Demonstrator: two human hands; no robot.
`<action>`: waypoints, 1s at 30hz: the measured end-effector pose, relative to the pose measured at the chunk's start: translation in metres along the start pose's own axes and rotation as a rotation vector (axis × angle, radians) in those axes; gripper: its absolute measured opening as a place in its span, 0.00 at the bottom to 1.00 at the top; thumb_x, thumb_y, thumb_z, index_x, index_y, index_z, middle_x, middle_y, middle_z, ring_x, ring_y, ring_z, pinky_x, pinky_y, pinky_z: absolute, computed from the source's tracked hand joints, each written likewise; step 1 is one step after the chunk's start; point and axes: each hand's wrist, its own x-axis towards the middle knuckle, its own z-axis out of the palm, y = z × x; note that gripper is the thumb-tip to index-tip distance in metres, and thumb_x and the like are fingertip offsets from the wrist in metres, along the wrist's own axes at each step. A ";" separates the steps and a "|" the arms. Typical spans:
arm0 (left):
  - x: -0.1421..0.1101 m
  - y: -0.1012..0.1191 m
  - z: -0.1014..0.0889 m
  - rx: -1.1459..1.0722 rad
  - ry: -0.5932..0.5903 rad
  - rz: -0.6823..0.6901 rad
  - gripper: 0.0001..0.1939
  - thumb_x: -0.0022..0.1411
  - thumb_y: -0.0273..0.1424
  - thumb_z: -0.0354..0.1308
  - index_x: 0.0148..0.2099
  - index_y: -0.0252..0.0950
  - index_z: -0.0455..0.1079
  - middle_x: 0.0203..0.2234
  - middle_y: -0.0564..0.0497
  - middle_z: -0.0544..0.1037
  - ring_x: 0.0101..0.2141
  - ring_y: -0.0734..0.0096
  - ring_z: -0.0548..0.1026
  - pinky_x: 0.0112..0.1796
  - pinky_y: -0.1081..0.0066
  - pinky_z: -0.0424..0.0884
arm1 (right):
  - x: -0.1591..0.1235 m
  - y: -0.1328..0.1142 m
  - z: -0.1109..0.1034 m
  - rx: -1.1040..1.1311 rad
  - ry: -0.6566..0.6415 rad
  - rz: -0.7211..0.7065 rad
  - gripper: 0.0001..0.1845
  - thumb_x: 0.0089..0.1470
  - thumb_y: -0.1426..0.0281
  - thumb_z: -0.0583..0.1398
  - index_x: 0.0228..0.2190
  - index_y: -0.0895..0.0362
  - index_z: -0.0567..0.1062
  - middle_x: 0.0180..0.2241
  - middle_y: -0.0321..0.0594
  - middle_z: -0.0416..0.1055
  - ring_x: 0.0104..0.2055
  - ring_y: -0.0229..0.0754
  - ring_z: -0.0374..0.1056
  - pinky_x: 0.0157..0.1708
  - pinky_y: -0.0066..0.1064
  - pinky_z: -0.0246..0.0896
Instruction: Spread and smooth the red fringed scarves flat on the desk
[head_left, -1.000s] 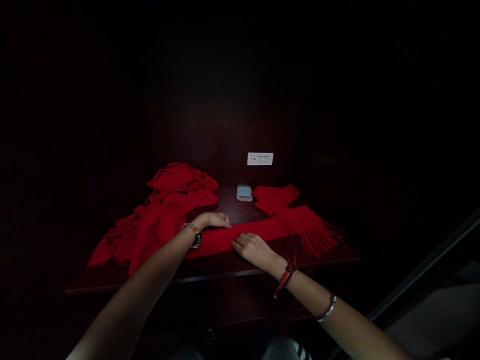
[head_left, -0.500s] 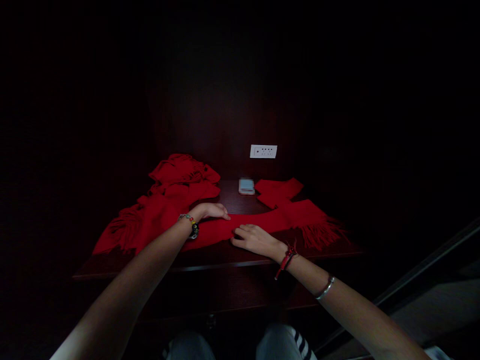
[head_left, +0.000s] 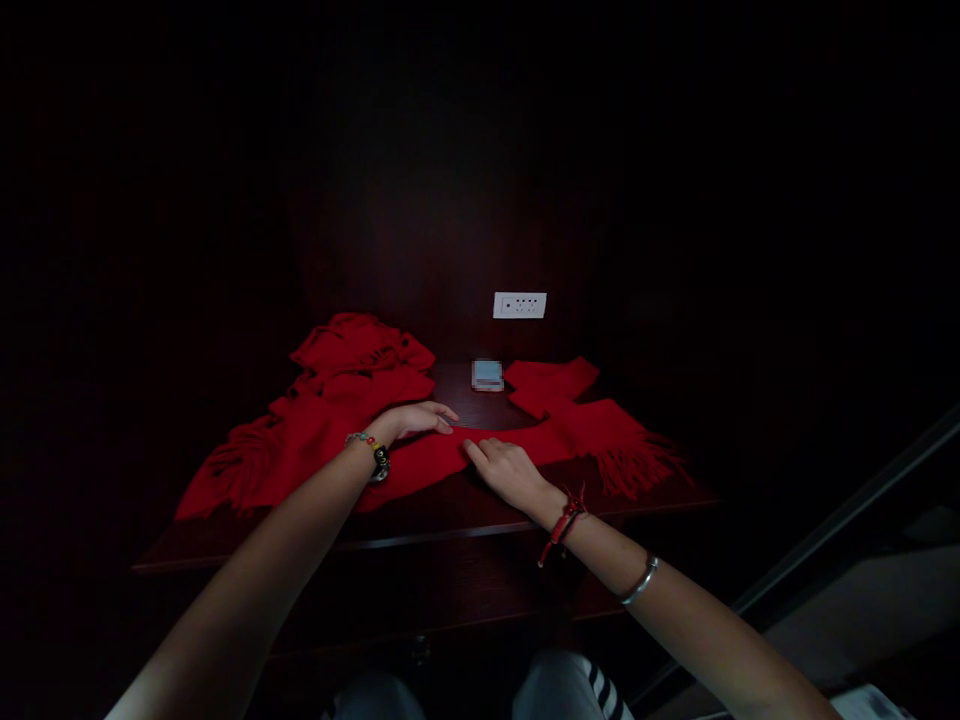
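Note:
A red fringed scarf (head_left: pixel 420 465) lies lengthwise along the dark wooden table, its tasselled end to the right. At its far edge, near the middle, is my left hand (head_left: pixel 420 419), with fingers stretched forward and the thumb apart from them. My right hand (head_left: pixel 510 472) is on the near edge of the same strip, its fingers bent down and closed on the cloth; the fingertips are partly hidden. Beaded bands circle my left wrist. A red cord and a silver bangle are on my right arm.
A heap of red fringed cloth (head_left: pixel 352 350) is piled at the back left. Folded red cloth (head_left: pixel 551 380) lies at the back right, beside a small blurred pale object (head_left: pixel 487 375). A white socket panel (head_left: pixel 520 305) is on the wall. The dark table (head_left: pixel 442 525) ends just before my knees.
My right hand has shifted slightly up and left, drawing the scarf's near edge upward. My left fingers have straightened out and spread from the thumb. The view has moved slightly.

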 end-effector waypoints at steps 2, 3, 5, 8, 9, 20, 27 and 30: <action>0.000 0.006 0.000 -0.091 0.024 -0.017 0.20 0.40 0.26 0.58 0.41 0.33 0.68 0.40 0.48 0.72 0.40 0.70 0.68 0.41 0.74 0.62 | 0.000 0.004 -0.005 -0.011 -0.041 0.002 0.09 0.53 0.77 0.50 0.37 0.60 0.65 0.31 0.44 0.66 0.33 0.41 0.62 0.28 0.28 0.54; 0.000 0.010 0.001 -0.142 0.035 -0.029 0.20 0.41 0.26 0.58 0.41 0.34 0.68 0.39 0.48 0.73 0.39 0.70 0.69 0.40 0.73 0.62 | -0.001 0.007 -0.009 -0.018 -0.056 0.003 0.08 0.53 0.77 0.49 0.36 0.60 0.65 0.31 0.44 0.66 0.33 0.41 0.62 0.28 0.28 0.54; 0.003 0.021 0.003 -0.233 0.050 -0.042 0.20 0.42 0.26 0.58 0.42 0.34 0.68 0.36 0.49 0.74 0.36 0.71 0.70 0.38 0.73 0.64 | -0.002 0.016 -0.016 -0.042 -0.065 0.021 0.08 0.54 0.77 0.49 0.36 0.60 0.65 0.32 0.44 0.66 0.33 0.42 0.62 0.27 0.28 0.53; 0.013 0.044 0.007 -0.323 0.056 0.005 0.18 0.44 0.24 0.59 0.41 0.35 0.69 0.32 0.50 0.75 0.33 0.73 0.71 0.35 0.73 0.64 | -0.006 0.037 -0.031 -0.098 -0.057 0.081 0.11 0.54 0.76 0.48 0.40 0.60 0.63 0.32 0.45 0.66 0.33 0.42 0.63 0.27 0.28 0.53; 0.018 0.053 0.008 -0.344 0.055 0.034 0.18 0.44 0.24 0.59 0.41 0.35 0.69 0.32 0.50 0.75 0.32 0.74 0.71 0.35 0.73 0.64 | -0.007 0.046 -0.037 -0.118 -0.058 0.106 0.12 0.54 0.76 0.48 0.41 0.60 0.63 0.33 0.45 0.66 0.34 0.42 0.63 0.26 0.28 0.52; 0.095 0.163 0.044 -0.206 0.089 0.168 0.22 0.45 0.20 0.53 0.46 0.36 0.67 0.33 0.49 0.74 0.31 0.73 0.70 0.30 0.75 0.65 | -0.041 0.142 -0.078 -0.269 -0.123 0.332 0.13 0.56 0.75 0.45 0.42 0.60 0.63 0.35 0.47 0.66 0.33 0.40 0.64 0.25 0.26 0.50; 0.126 0.183 0.079 -0.165 0.044 0.181 0.14 0.47 0.23 0.52 0.38 0.37 0.70 0.37 0.51 0.73 0.40 0.69 0.68 0.35 0.75 0.66 | -0.073 0.169 -0.051 -0.092 -0.055 0.603 0.14 0.54 0.72 0.48 0.43 0.57 0.63 0.39 0.44 0.66 0.35 0.39 0.64 0.30 0.26 0.54; 0.134 0.183 0.089 -0.169 0.008 0.174 0.15 0.45 0.26 0.56 0.39 0.37 0.70 0.39 0.51 0.73 0.41 0.67 0.68 0.35 0.73 0.66 | -0.084 0.177 -0.032 0.126 0.043 0.716 0.16 0.52 0.71 0.50 0.45 0.56 0.62 0.39 0.42 0.67 0.36 0.38 0.65 0.32 0.25 0.55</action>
